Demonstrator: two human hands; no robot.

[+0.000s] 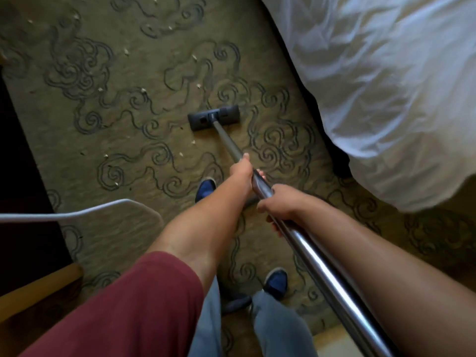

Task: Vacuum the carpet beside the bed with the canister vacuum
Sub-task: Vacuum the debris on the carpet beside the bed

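One vacuum wand [306,243], one floor head [214,120], two hands gripping it, left hand [240,169], right hand [280,202], two blue shoes [205,188], one bed [386,86], one carpet [108,73], many pale crumbs [126,51]

Canister: out of frame. Wand [304,243]: lower end cut by bottom edge behind the hands. Bed [386,86]: cut off top and right, bedding blurred. Grey cord [77,215] left of the hands: runs off left edge.

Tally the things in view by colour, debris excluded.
White: 2, bed sheet, cord
Blue: 2, shoes
Grey: 2, vacuum head, wand
Olive: 1, carpet
Total: 7
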